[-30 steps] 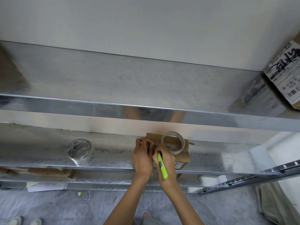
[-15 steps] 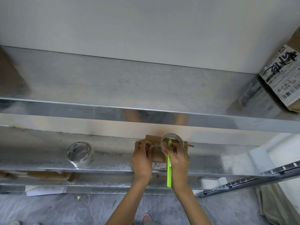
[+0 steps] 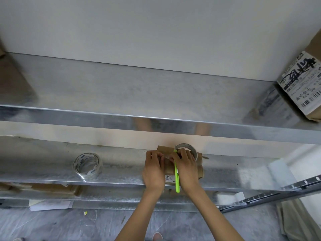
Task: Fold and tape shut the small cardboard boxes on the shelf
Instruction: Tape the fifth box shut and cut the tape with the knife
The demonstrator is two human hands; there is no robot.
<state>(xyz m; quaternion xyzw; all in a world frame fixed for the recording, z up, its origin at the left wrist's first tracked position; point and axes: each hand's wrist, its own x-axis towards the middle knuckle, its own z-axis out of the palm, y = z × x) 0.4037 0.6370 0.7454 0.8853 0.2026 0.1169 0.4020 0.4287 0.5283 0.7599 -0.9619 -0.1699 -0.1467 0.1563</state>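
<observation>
My left hand [image 3: 153, 173] presses fingers on the box [image 3: 199, 171]; my right hand [image 3: 186, 168] clamps a green cutter [image 3: 177, 181], tape roll [image 3: 188, 147] just beyond.

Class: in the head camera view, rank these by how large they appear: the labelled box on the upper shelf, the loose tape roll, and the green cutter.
1. Labelled box, largest, though cut off by the frame edge.
2. Loose tape roll.
3. Green cutter, long but thin, partly hidden by the right hand.

Middle shelf [image 3: 234, 173]: bare metal between a tape roll [image 3: 86, 165] at left and the small cardboard box [image 3: 199, 169] at centre — and to the box's right. The upper shelf's edge [image 3: 156, 123] overhangs closely above — little headroom.
</observation>
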